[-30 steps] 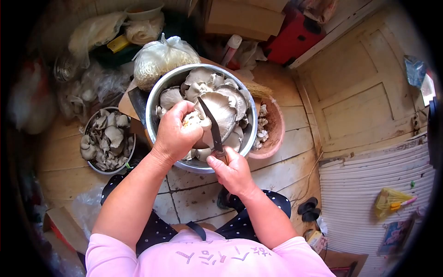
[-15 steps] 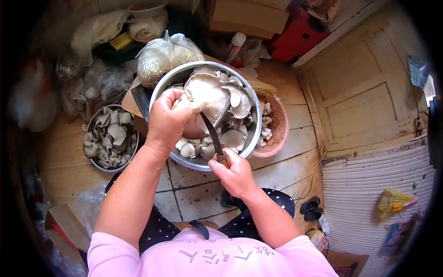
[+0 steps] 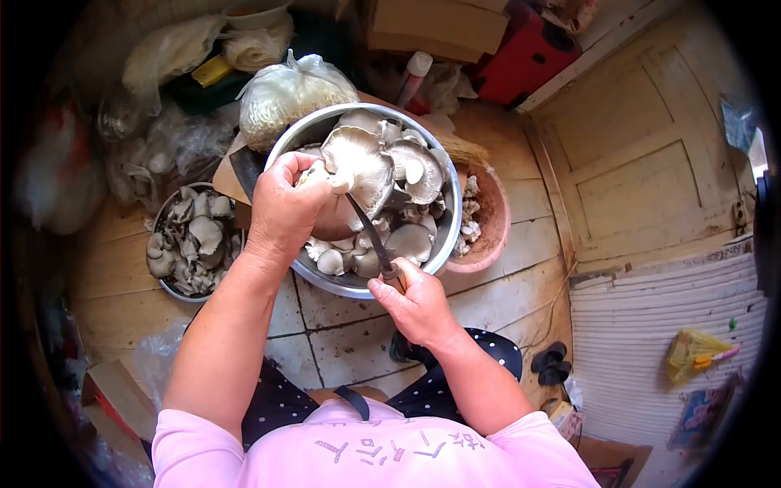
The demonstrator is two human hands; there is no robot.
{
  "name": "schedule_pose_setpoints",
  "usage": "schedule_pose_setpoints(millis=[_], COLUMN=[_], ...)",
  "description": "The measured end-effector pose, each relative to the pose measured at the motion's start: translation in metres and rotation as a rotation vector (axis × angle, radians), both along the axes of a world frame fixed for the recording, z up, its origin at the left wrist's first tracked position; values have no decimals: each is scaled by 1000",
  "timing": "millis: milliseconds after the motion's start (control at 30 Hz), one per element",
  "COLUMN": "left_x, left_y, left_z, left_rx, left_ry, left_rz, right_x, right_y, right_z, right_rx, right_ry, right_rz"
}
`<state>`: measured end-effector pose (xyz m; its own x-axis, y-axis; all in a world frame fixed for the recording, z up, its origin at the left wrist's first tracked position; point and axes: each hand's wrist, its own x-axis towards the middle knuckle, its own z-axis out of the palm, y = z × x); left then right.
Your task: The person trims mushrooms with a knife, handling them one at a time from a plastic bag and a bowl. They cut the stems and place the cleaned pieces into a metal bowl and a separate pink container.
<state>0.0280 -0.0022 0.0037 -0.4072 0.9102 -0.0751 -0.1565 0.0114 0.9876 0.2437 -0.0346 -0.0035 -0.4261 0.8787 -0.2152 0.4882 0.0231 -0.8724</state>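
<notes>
From my head camera, my left hand (image 3: pixel 285 207) is clenched around the stem end of an oyster mushroom cluster (image 3: pixel 356 163), holding it up over the big steel basin (image 3: pixel 335 285) of mushrooms. My right hand (image 3: pixel 415 302) grips the handle of a knife (image 3: pixel 370 232), whose dark blade angles up to the cluster's base. A smaller bowl (image 3: pixel 165 286) of mushroom pieces sits to the left on the wooden floor, and a pink tub (image 3: pixel 492 224) stands just beside the basin on the right.
</notes>
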Motion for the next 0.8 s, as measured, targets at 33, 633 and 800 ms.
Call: schedule_pose_setpoints(millis=[33,633,800], left_x=[1,2,-1], left_y=[-1,0,1], left_z=[2,5,-4], left_rx=[-23,-26,11], left_ry=[62,-5,297], left_rz=[-16,1,23], right_x=[0,1,1], right_y=[0,1,3], right_z=[0,-4,-3], right_rx=[-1,-119,-108], right_ry=[0,20,-79], right_rz=[-2,5,-23])
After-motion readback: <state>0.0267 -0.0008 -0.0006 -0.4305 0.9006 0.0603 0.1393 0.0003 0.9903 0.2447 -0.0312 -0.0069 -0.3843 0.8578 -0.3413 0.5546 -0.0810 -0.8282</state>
